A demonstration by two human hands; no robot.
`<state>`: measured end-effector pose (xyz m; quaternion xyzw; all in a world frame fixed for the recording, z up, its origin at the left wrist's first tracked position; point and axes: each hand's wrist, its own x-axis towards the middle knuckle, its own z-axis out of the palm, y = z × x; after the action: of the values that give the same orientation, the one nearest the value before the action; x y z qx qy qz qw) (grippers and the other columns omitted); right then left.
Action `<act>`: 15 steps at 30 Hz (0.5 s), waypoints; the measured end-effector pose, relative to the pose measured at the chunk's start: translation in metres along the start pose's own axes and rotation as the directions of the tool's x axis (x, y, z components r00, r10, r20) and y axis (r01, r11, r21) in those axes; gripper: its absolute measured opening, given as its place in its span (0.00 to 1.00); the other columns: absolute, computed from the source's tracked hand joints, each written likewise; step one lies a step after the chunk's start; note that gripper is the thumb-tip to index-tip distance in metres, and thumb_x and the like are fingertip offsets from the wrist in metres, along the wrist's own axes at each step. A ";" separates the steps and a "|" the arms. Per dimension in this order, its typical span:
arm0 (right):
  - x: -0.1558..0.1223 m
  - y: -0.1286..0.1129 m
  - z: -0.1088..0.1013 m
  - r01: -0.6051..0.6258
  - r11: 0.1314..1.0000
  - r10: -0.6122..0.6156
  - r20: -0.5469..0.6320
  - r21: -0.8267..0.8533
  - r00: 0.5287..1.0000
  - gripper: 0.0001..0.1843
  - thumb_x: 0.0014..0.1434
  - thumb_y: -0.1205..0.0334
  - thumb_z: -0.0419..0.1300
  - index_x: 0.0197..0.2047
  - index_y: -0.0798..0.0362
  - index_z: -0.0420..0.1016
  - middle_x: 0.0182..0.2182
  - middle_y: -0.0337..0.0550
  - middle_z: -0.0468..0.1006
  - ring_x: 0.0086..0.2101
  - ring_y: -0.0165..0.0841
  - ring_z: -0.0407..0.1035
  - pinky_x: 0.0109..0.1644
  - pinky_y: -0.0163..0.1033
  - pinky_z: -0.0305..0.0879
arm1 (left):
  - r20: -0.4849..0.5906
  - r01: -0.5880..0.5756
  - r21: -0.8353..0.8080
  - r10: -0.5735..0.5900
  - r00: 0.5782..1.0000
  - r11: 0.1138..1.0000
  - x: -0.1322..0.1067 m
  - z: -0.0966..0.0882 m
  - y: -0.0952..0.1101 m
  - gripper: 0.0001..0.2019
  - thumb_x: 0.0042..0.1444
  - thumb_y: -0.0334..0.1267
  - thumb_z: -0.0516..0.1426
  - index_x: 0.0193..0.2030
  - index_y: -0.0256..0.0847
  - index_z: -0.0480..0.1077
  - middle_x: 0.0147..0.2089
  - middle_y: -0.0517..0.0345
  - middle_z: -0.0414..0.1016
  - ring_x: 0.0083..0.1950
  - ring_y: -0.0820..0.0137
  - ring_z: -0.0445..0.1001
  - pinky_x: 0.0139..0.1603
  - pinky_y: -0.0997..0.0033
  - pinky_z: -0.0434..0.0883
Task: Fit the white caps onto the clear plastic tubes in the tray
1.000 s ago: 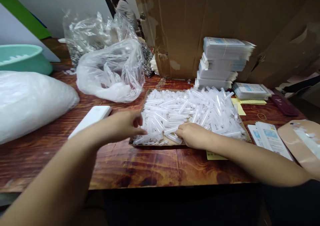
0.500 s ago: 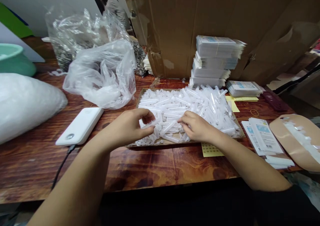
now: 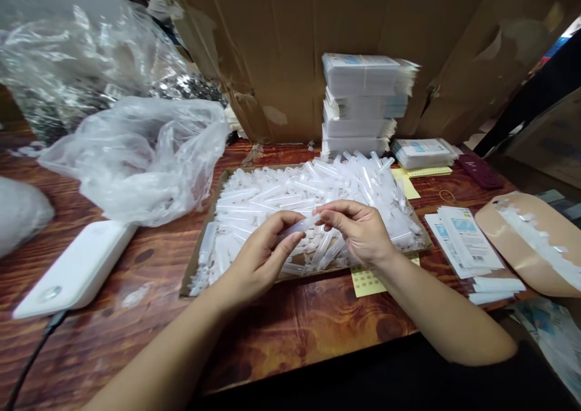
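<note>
Slanting tube [image 3: 299, 224]: it was held just above the tray [image 3: 187, 282], apparently gripped at both ends for steadiness.
Left hand [image 3: 256, 259]: thumb and curled fingers gripped the tube's left end.
Right hand [image 3: 363, 229]: thumb and fingertips closed on the other end; whether a cap sat there could not be told.
Tray: cardboard and low-walled, it lay beneath the grip, likely so that anything dropped would land inside. Loose tubes [image 3: 363, 184] heaped highest toward the right; small white bits [image 3: 200, 282] gathered in the near left corner.
Yellow sheet [image 3: 367, 282]: it was partly covered by the tray's front edge.
Cards [image 3: 469, 235]: fanned right of the tray, perhaps for easy reach.
Dish [image 3: 515, 259]: beige, it held white pieces [image 3: 521, 220] too blurred to identify.
Packets [image 3: 358, 75]: stacked before a cardboard wall [image 3: 281, 36], the top bundle seemingly banded to stay together.
Thin bag [image 3: 149, 163]: slumped behind the tray's left, contents unclear.
Clear bag [image 3: 104, 48]: farther back, it held silvery bits [image 3: 186, 88].
Power bank [image 3: 77, 266]: it rested at left, cable [image 3: 34, 350] plugged in.
</note>
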<state>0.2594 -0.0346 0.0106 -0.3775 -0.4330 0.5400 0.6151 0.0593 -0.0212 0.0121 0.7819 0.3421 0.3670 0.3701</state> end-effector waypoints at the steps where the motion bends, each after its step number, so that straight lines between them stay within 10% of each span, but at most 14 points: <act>1: -0.001 0.001 0.000 -0.013 1.000 0.013 0.009 0.013 1.000 0.11 0.47 0.53 0.79 0.32 0.48 0.87 0.31 0.39 0.86 0.33 0.31 0.77 0.40 0.39 0.74 | 0.011 0.016 -0.007 -0.016 1.000 1.000 -0.002 0.000 0.000 0.11 0.70 0.44 0.55 0.51 0.42 0.71 0.45 0.51 0.78 0.45 0.64 0.76 0.48 0.64 0.74; 15: -0.010 0.022 0.015 0.081 0.992 -0.084 -0.023 -0.098 0.996 0.13 0.50 0.51 0.76 0.30 0.50 0.83 0.28 0.38 0.81 0.30 0.29 0.72 0.36 0.38 0.71 | -0.077 -0.061 0.132 0.071 0.995 0.989 -0.013 0.003 0.001 0.07 0.68 0.39 0.54 0.48 0.42 0.69 0.41 0.54 0.77 0.41 0.66 0.76 0.45 0.65 0.74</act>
<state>0.2373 -0.0420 -0.0059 -0.3959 -0.4655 0.4874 0.6237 0.0554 -0.0328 0.0075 0.7996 0.3539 0.3875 0.2919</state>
